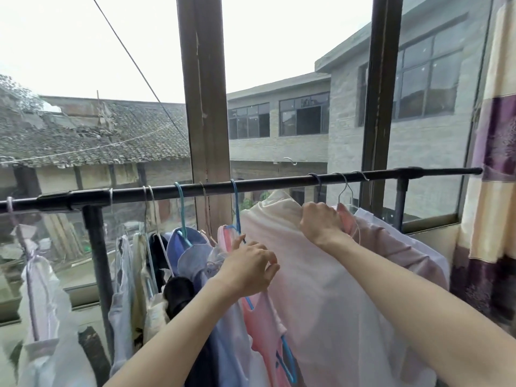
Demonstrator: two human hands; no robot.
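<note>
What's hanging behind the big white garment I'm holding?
Past the big white garment, a pink garment and another white garment show; their lower parts are covered.

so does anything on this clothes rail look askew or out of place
The blue hanger carrying the pink garment hangs steeply tilted, one arm pointing down below the left hand. The white garment, gripped at its top by the right hand, looks humped rather than hanging flat.
</note>
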